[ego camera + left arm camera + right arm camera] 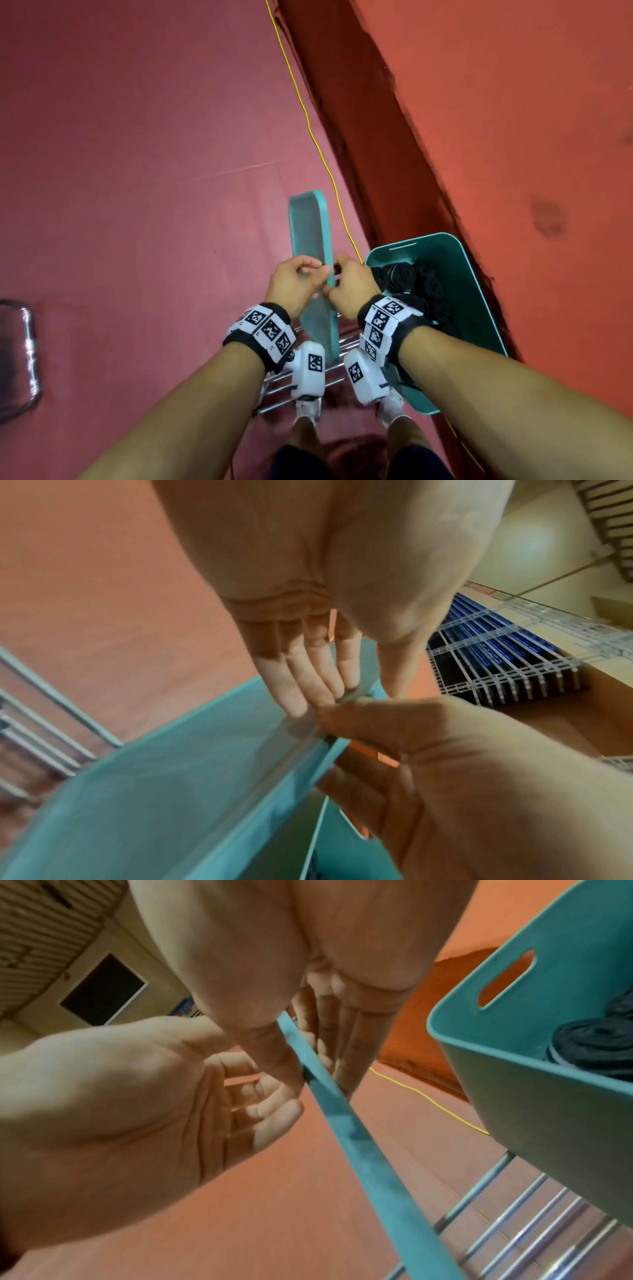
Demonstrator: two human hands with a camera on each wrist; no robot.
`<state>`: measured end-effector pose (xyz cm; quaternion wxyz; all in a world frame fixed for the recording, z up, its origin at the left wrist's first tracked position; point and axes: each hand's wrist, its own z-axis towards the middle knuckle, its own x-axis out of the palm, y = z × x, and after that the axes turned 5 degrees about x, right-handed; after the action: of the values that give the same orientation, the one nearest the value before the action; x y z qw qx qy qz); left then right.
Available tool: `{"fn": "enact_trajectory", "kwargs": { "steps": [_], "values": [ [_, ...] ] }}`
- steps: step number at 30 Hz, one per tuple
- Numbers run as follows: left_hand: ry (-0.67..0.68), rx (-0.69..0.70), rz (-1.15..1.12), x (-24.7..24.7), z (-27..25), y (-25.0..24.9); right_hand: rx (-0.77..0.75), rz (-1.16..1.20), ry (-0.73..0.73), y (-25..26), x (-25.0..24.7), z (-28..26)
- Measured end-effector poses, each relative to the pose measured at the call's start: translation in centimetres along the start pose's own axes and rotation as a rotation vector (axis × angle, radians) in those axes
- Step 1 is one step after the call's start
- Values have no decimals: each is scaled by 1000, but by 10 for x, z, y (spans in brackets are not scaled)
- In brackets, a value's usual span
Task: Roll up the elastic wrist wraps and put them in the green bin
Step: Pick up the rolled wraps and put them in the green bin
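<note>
The green bin [479, 284] stands on the right and holds several rolled black wrist wraps [424, 284]. Its wall [548, 1110] and a rolled wrap [596, 1047] also show in the right wrist view. A flat green lid [310, 233] stands on edge between my hands, left of the bin. My left hand [308, 277] pinches the lid's long edge, fingers on its inner face [308, 685]. My right hand [339, 277] grips the same edge from the other side, thumb and fingers around it [291, 1064]. No loose wrap is in view.
A rack of metal bars [339, 377] lies under the lid and bin, with my white shoes [308, 407] below it. A yellow cable [308, 126] runs along the red floor beside a darker red ledge [359, 120]. A shiny metal object [17, 359] sits far left.
</note>
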<state>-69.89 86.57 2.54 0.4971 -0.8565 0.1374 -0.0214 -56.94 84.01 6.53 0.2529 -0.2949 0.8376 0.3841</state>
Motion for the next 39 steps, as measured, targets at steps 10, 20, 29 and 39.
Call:
{"fn": "enact_trajectory", "kwargs": {
  "steps": [10,20,29,39],
  "values": [
    [-258,49,403,0,7,-21,-12,495,-96,-60,-88,-17],
    [-193,-108,401,87,-28,-16,82,323,-66,-178,-154,-28],
    [-254,-235,444,167,-65,8,226,-12,-75,-256,-165,-3],
    [-424,-340,455,192,-58,20,130,-122,-25,-275,-165,6]
  ]
}}
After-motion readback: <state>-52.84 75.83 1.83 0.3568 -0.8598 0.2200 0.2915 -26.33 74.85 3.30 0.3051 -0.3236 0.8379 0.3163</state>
